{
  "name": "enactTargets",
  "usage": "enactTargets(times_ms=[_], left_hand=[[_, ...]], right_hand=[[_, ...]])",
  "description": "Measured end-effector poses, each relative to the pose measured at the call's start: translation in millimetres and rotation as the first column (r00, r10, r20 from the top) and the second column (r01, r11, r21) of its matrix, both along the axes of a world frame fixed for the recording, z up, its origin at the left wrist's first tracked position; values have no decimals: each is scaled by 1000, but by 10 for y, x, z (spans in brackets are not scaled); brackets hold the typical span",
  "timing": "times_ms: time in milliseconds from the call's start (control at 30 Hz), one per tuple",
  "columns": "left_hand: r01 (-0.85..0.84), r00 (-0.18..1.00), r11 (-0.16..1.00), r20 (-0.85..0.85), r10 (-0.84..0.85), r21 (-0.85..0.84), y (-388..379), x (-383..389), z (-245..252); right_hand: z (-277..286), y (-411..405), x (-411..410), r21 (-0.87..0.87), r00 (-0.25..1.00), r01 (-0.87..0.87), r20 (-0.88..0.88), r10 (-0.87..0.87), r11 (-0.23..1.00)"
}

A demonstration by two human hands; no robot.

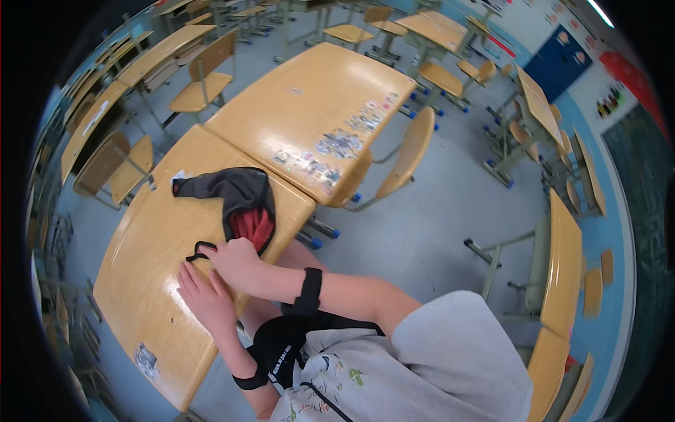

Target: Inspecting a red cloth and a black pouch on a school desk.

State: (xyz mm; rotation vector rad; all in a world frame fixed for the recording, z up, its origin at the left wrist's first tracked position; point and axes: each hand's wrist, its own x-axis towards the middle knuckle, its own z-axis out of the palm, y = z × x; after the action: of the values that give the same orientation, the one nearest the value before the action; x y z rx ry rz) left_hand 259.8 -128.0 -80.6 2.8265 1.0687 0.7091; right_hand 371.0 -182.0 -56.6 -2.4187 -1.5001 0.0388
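A dark grey cloth item (245, 184) with black edging lies on the wooden desk (142, 253), its red lining (253, 227) showing at the near side. Just below it sits a small black-edged strip (203, 248) with a bent outline; whether it joins the larger cloth is hidden by my right hand (240, 266). That hand's forefinger touches the strip while its other fingers are curled, and their grip is hidden. My left hand (205, 303) rests palm down on the desk close beside, fingers outstretched, thumb apart, with nothing visible in it. Black bands circle both forearms.
A second desk (311, 105) covered in worn stickers along one side abuts mine, with a chair (406, 153) beside it. Another chair (118, 163) stands at the left. More desks line the room, and a desk (561, 264) is at my right. A chalkboard (640, 237) hangs on the right wall.
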Motion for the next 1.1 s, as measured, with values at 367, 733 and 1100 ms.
enactTargets(times_ms=[367, 733, 1100], left_hand=[[-41, 981, 994, 184, 59, -102, -226, 254, -76], [-71, 981, 988, 169, 94, -139, -345, 263, -87], [-84, 984, 988, 148, 104, -132, -309, 158, -92]], right_hand=[[149, -310, 300, -216, 991, -45, 111, 70, 975], [190, -313, 207, -254, 997, -26, 64, 44, 967], [117, -120, 122, -225, 996, -31, 69, 48, 974]])
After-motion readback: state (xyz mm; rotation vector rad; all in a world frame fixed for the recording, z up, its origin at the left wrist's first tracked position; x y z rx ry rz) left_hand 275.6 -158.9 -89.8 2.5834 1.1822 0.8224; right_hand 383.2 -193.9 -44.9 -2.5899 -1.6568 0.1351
